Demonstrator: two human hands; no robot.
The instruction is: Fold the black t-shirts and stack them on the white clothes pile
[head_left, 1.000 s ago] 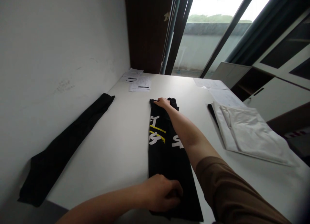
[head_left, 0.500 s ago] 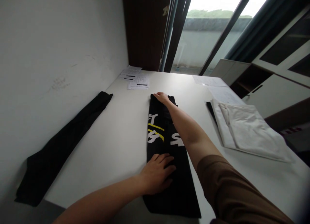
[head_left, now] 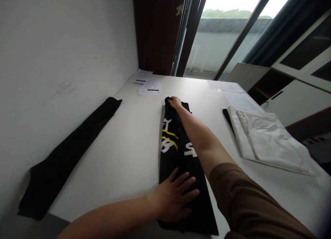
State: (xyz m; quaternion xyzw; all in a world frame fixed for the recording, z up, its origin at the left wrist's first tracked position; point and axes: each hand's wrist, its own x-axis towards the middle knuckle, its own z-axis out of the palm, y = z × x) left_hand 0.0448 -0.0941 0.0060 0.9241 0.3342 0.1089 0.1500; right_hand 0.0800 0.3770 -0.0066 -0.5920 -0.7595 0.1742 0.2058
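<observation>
Resting the wide-spread left hand flat on the near part of the black printed garment, gripping its far end in the narrowed right hand

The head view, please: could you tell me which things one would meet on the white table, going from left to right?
Plain black cloth → loose papers near the wall → black cloth with white and yellow print → folded white cloth.
</observation>
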